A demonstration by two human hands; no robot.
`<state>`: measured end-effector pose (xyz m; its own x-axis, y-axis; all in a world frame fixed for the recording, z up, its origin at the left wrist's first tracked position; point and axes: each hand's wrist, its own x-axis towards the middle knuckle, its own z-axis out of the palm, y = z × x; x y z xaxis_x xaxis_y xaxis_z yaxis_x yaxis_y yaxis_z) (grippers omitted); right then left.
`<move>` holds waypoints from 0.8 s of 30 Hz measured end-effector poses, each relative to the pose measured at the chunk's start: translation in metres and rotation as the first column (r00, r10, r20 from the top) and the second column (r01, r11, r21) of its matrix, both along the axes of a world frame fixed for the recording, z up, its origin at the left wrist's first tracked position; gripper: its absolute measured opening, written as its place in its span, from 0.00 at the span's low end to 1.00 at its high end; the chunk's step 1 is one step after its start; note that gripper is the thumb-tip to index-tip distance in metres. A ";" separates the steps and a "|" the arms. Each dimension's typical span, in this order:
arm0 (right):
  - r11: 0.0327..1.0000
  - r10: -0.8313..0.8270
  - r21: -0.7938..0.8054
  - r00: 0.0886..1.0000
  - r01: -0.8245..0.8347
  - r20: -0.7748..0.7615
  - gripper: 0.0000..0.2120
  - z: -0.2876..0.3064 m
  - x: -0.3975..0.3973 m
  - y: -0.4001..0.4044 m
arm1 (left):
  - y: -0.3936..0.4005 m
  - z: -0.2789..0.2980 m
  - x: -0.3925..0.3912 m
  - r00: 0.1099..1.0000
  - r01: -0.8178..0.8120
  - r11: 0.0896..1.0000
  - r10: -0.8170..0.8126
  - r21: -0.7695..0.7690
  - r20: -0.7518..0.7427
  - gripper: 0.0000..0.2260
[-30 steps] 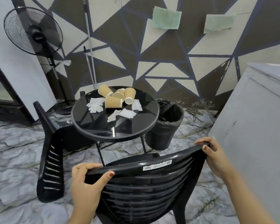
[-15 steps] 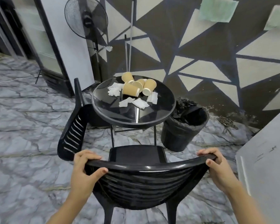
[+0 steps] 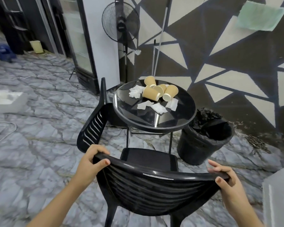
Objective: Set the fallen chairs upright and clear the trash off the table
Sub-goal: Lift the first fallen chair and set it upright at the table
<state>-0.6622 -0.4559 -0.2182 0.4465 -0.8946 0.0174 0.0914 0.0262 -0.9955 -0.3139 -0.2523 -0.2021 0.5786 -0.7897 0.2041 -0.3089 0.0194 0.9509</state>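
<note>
Both hands grip the top rail of a black plastic chair [image 3: 154, 190]: L hand [image 3: 90, 164] curls over its left end, R hand [image 3: 226, 182] pinches the right end, thumb on the near side, forearms reaching in from below. Chair stands upright w/ seat facing the round table [image 3: 184, 122]. On the table: 4 paper cups [image 3: 159, 90], approx. 4 crumpled napkins [image 3: 156, 105]. A 2nd chair [image 3: 95, 125] lies tipped at the table's left; 1 lined bin [image 3: 202, 145] sits at its right.

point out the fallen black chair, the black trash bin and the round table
fallen black plastic chair [image 3: 93, 128], head view, slatted backrest
black trash bin [image 3: 197, 148], head view, outer wall
round black glass table [image 3: 179, 126], head view, near rim
</note>
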 end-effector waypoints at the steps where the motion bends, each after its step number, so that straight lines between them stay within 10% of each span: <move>1: 1.000 0.007 0.003 1.000 -0.007 -0.012 0.08 -0.004 -0.003 0.000 | 0.001 -0.001 0.000 1.000 -0.007 1.000 0.007 -0.009 0.001 0.25; 8: 0.990 -0.098 0.108 0.987 0.085 0.124 0.20 -0.001 0.008 -0.008 | -0.009 -0.007 0.006 0.990 -0.049 0.999 0.045 -0.025 -0.133 0.36; 13: 0.988 -0.112 0.127 0.970 0.086 0.215 0.17 0.013 0.028 -0.032 | -0.035 0.004 0.014 0.994 -0.089 0.994 0.084 -0.066 -0.077 0.15; 24: 0.998 -0.004 0.061 0.965 -0.013 0.261 0.11 0.038 0.029 -0.106 | -0.100 0.021 -0.013 0.952 -0.307 0.934 0.299 -0.183 -0.074 0.10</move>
<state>-0.6334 -0.5619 -0.1802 0.4379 -0.8955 0.0791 0.3474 0.0874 -0.9336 -0.3269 -0.3519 -0.1812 0.7962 -0.5246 0.3016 -0.2860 0.1129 0.9515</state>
